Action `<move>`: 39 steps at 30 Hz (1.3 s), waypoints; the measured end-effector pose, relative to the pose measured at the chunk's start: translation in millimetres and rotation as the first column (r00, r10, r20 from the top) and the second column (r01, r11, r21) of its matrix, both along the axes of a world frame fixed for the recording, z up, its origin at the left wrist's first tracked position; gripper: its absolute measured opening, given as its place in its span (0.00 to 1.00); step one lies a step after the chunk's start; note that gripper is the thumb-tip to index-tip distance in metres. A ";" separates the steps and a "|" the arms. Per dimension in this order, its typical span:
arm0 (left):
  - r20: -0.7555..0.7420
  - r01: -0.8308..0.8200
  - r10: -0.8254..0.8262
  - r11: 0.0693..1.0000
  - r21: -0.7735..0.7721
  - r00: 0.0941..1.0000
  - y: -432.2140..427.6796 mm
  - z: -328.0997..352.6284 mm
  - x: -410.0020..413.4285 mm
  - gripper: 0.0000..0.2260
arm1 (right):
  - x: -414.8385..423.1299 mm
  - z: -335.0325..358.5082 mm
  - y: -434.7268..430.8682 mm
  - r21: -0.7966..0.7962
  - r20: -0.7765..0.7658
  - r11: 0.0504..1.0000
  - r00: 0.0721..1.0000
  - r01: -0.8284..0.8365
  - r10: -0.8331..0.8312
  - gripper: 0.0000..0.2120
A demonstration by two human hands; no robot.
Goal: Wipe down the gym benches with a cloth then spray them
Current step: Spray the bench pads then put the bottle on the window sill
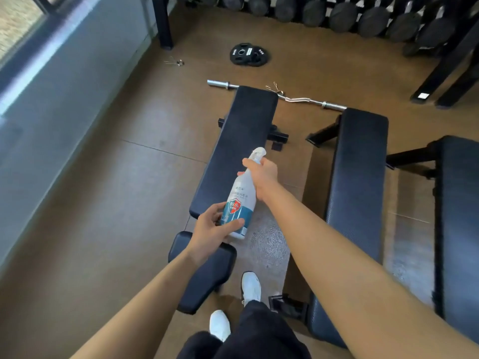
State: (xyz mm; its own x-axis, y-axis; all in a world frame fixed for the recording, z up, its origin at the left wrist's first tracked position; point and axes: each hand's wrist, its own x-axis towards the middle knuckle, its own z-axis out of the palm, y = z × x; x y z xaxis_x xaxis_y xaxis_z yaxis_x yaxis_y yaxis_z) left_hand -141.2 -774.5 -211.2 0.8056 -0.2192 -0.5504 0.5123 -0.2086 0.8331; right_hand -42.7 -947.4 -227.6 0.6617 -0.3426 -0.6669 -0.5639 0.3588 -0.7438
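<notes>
A white spray bottle (239, 200) with a teal label hangs over the near end of the left black gym bench (241, 136). My right hand (263, 172) grips its neck at the white trigger head, nozzle pointing away along the bench. My left hand (212, 226) cups the bottle's base, fingers around the label. A second black bench (357, 177) lies parallel on the right, and a third bench (456, 216) runs along the right edge. The left bench's separate seat pad (204, 275) sits below my left forearm. No cloth is in view.
A curl bar (300, 98) lies on the brown floor beyond the benches, with a black weight plate (248, 54) further back. A dumbbell rack (363, 16) lines the far wall. A grey wall with a window (64, 73) runs on the left. My white shoes (250, 286) stand between the benches.
</notes>
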 end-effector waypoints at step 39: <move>-0.081 0.495 -0.501 0.865 -0.082 0.862 379.2 -21.3 -92.9 0.27 | -187.0 -2.2 352.9 -0.133 -0.183 0.896 0.878 0.423 -0.442 0.15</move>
